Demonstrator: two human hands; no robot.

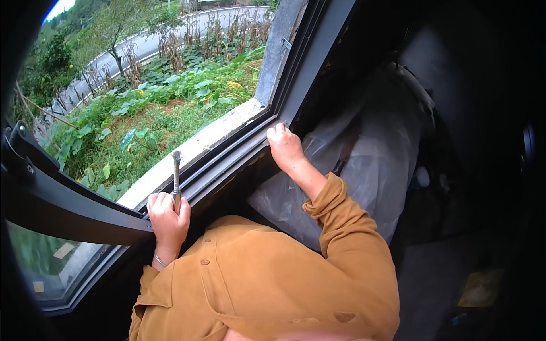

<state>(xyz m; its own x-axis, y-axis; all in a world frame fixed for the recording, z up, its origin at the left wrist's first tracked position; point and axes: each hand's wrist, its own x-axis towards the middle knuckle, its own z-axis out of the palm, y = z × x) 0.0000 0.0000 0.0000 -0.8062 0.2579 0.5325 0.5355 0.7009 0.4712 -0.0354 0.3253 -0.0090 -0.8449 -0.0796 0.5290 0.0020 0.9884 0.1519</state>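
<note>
My left hand (169, 220) is closed around the handle of a slim paintbrush (177, 173), held upright with its dark bristles pointing up. It rests by the lower window track, beside the hinged end of the open sash (85, 199). Farther along the grey metal window frame (227, 165), my right hand (286, 149) presses at the lower corner where the sill meets the upright. Its fingers are curled together. Whatever they may pinch is hidden behind the knuckles.
Clear plastic sheeting (369, 165) drapes over something to the right of my right arm. A pale outer ledge (199, 145) runs outside the window, with green plants (153, 125) and a road (153, 42) beyond. A yellowish packet (481, 288) lies at lower right in shadow.
</note>
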